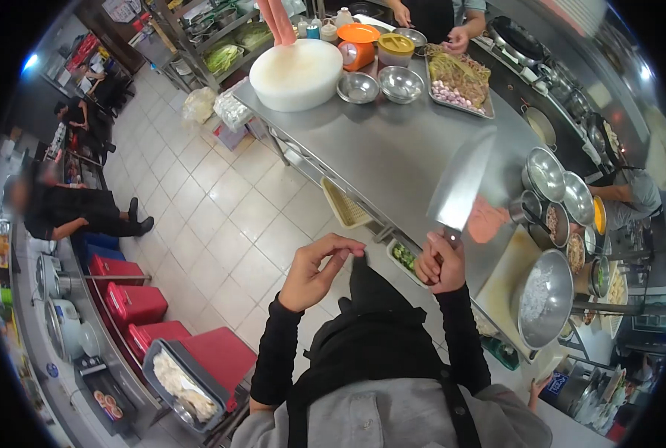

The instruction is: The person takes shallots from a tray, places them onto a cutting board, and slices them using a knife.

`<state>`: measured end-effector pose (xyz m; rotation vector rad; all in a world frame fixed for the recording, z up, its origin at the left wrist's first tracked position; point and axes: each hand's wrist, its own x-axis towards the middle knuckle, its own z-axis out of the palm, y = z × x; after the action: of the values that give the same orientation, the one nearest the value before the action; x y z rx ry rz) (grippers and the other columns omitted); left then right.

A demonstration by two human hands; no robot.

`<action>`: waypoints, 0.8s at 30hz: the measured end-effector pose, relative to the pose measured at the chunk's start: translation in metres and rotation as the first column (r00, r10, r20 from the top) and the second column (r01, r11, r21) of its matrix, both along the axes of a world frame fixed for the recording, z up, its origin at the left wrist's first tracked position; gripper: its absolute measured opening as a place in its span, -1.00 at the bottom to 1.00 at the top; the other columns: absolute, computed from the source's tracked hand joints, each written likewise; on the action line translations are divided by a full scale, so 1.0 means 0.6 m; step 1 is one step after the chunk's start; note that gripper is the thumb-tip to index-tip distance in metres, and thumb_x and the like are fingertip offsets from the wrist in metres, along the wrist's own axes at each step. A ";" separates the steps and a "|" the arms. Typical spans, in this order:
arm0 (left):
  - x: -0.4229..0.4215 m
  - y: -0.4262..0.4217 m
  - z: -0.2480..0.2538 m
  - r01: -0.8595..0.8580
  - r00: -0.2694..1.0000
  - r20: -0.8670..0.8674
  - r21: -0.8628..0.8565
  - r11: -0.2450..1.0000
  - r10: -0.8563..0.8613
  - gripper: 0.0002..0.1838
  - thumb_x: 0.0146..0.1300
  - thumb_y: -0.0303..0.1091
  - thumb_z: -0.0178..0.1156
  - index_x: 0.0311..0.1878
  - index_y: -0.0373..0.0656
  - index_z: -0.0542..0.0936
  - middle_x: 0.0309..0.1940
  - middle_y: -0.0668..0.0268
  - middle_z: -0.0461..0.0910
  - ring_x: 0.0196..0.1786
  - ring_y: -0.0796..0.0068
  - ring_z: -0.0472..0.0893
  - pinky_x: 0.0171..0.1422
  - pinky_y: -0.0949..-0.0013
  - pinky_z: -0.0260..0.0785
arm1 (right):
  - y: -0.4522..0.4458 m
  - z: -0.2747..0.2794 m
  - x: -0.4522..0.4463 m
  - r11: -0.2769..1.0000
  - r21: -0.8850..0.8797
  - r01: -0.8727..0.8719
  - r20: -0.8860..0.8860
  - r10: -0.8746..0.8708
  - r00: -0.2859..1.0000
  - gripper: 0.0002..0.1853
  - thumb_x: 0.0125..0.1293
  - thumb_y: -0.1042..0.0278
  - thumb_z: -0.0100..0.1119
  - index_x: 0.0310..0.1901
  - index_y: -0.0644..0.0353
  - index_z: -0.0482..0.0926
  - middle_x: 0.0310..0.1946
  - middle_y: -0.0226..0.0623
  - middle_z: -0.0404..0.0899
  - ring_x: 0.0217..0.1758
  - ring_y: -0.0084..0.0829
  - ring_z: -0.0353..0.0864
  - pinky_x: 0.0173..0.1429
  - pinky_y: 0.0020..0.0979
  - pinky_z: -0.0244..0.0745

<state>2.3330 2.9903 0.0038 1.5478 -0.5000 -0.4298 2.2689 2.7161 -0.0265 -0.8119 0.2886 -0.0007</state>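
Observation:
A large cleaver (461, 179) points up and away, its broad blade over the steel table (377, 157). My right hand (442, 263) is wrapped round its dark handle. To the left, my left hand (321, 270) is raised over the floor, thumb and index finger pressed together near a black apron corner (360, 272); whether anything is pinched between them is too small to tell. A flat pink-orange piece (486, 220) lies on the table just right of the blade. Beyond it is a pale cutting board (508, 272) with a big metal bowl (545, 299) of white stuff.
At the table's far end are a round white chopping block (295, 75), an orange scale (357, 52), metal bowls (401, 84) and a tray of food (460, 82). A co-worker's hands (460, 39) are behind them. Red bins (135, 302) stand at left.

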 end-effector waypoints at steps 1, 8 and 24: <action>0.039 0.019 -0.010 -0.011 1.000 -0.008 0.007 1.000 0.011 -0.71 0.55 -0.67 0.03 0.16 -0.32 0.69 -0.02 0.23 0.71 0.13 0.42 0.67 0.33 0.33 0.45 | 0.017 -0.003 0.044 1.000 0.005 -0.029 0.003 0.029 1.000 -0.65 0.54 0.32 0.23 -0.43 0.09 0.34 -0.78 -0.45 0.20 -0.86 -0.54 0.15 -0.70 -0.35 0.21; 0.360 0.125 -0.020 -0.100 0.982 -0.152 0.111 0.989 0.116 -0.74 0.64 -0.41 0.10 0.16 -0.34 0.70 -0.33 0.35 0.67 -0.23 0.56 0.67 0.12 0.39 0.51 | 0.118 -0.119 0.354 0.985 -0.135 -0.107 -0.170 0.083 0.982 -0.65 0.51 0.35 0.23 -0.45 0.14 0.35 -0.78 -0.45 0.24 -0.85 -0.54 0.19 -0.66 -0.34 0.30; 1.183 0.137 -0.189 0.026 0.987 0.152 0.181 0.983 -0.054 -0.64 0.63 -0.24 0.12 0.18 -0.32 0.70 0.07 0.13 0.78 0.18 0.36 0.72 0.37 0.29 0.46 | 0.276 -0.214 0.885 0.752 -0.654 -0.087 -0.360 -0.208 0.909 -0.67 0.47 0.29 0.26 -0.43 0.26 0.44 -0.69 -0.39 0.41 -0.76 -0.51 0.45 -0.61 -0.32 0.51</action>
<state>3.0430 3.0722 -0.1098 1.7560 -0.6287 -0.3943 2.7997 2.8817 -0.1551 -1.5223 0.7500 0.0072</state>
